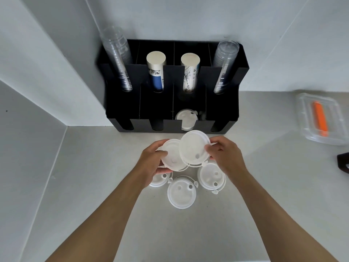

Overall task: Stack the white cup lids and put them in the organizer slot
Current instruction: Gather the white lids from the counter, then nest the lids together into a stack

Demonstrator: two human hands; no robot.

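My left hand (pixel 154 159) holds a white cup lid (pixel 172 155) above the counter. In my right hand (pixel 223 156) is a second white lid (pixel 193 146), whose edge overlaps the first one. Below my hands, three more white lids lie on the counter: one at the left (pixel 159 179) partly hidden by my left hand, one in the middle (pixel 181 192), one at the right (pixel 211 176). The black organizer (pixel 222 108) stands against the wall. A white lid (pixel 186 119) rests in its third front slot from the left.
The organizer's back row holds clear cup stacks at the left (pixel 118 59) and right (pixel 224 65) and two paper cup stacks (pixel 156 70) (pixel 189 72) between them. A clear lidded box (pixel 321 120) with an orange item sits at the right. A dark object (pixel 343 163) pokes in at the right edge.
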